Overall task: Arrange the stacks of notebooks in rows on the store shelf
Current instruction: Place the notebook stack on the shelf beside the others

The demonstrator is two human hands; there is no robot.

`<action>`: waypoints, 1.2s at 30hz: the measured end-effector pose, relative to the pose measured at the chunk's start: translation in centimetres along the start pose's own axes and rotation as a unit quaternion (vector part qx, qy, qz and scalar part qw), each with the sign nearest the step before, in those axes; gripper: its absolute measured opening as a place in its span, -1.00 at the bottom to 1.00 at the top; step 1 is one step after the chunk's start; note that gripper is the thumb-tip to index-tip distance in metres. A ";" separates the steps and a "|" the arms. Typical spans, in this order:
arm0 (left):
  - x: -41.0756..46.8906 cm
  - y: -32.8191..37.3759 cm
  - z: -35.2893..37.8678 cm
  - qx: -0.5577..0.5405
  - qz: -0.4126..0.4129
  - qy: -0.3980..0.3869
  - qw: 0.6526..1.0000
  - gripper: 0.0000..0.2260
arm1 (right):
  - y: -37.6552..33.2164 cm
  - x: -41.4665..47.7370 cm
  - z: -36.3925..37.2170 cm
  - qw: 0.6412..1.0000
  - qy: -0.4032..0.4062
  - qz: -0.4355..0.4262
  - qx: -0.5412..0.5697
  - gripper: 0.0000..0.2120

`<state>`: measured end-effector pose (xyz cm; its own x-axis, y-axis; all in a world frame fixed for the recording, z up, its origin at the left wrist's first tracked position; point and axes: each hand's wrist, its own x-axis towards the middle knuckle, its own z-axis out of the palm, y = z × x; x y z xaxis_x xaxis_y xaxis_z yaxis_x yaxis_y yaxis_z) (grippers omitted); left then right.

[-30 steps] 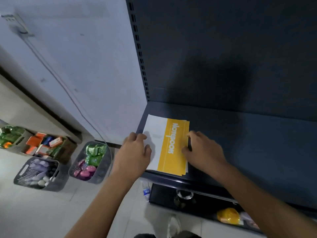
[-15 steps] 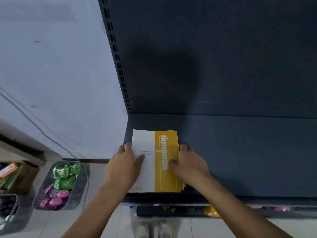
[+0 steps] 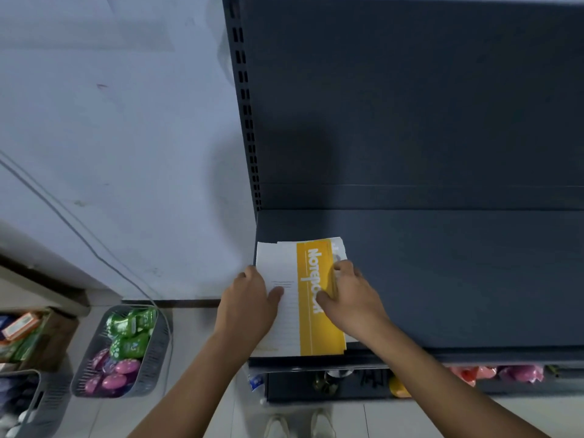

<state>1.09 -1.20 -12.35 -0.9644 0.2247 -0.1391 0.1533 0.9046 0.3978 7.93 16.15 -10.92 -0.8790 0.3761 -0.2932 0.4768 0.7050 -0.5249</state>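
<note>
**Squaring a stack of notebooks (image 3: 303, 298) on a store shelf (image 3: 442, 279)**

The stack lies at the shelf's front left corner. The left hand (image 3: 249, 298) grips its left edge, thumb on top. The right hand (image 3: 350, 295) curls over its right edge. The far ends fan out, so press both sides inward evenly.

I see white wall (image 3: 126, 121) at left, thin cable (image 3: 79, 236) running diagonally down it. Tiled floor (image 3: 94, 418) below. Grey basket (image 3: 158, 358) on floor, green packets (image 3: 129, 324) at its far end, pink packets (image 3: 117, 373) at near end. Second grey basket (image 3: 47, 403) just beside it, cut off at corner. Cardboard box (image 3: 60, 336) behind, orange pack (image 3: 23, 325) inside. Pale shoes (image 3: 298, 422) at bottom edge. Yellow object (image 3: 398, 387) low, in shadow, too dim to identify.
</note>
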 end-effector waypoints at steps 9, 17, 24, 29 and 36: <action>0.4 0.0 -1.3 -0.098 -0.029 0.039 0.994 -0.75 | -1.0 0.0 -0.7 0.987 -0.032 0.021 0.159 -0.45; 0.8 0.7 -1.8 -0.138 -0.052 0.027 0.989 -0.78 | -0.8 0.2 -1.5 0.986 -0.028 0.040 0.161 -0.47; 0.5 1.2 -1.9 -0.196 -0.022 -0.007 0.980 -0.87 | -0.5 0.7 -2.0 0.974 -0.027 0.067 0.213 -0.64; 0.2 2.0 -1.4 -0.186 0.023 -0.032 0.982 -0.88 | -0.9 0.8 -1.5 0.969 -0.041 0.052 0.239 -0.63; 0.7 2.8 -1.7 -0.132 0.069 -0.022 0.989 -0.61 | 0.1 0.1 -4.0 0.980 -0.007 0.035 0.198 -0.71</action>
<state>0.52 0.92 -9.80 -0.9271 0.3603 -0.1030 0.2163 0.7390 0.6380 7.84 18.62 -7.81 -0.8446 0.4061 -0.3490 0.5051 0.3879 -0.7710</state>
